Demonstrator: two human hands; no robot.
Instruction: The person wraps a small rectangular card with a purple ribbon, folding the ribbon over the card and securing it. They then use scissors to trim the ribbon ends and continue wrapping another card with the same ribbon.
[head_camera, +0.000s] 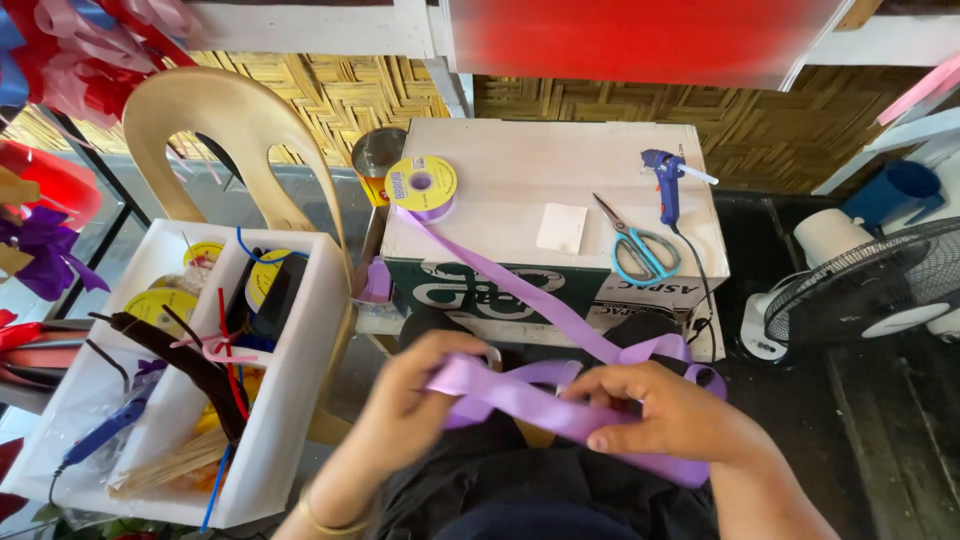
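A lilac satin ribbon (520, 292) runs from a yellow-sided spool (423, 186) on a cardboard box (520, 165) down to my lap. My left hand (415, 400) pinches one folded end of the ribbon. My right hand (670, 410) presses folded loops of the same ribbon between thumb and fingers. The two hands are close together, just above my dark clothing. Part of the ribbon is hidden under my right hand.
On the box lie scissors with teal handles (638, 245), a blue glue gun (665, 180) and a white card (561, 228). A white divided crate (290, 400) of ribbon spools, sticks and cords stands at left before a tan plastic chair (235, 120). A fan (870, 290) sits at right.
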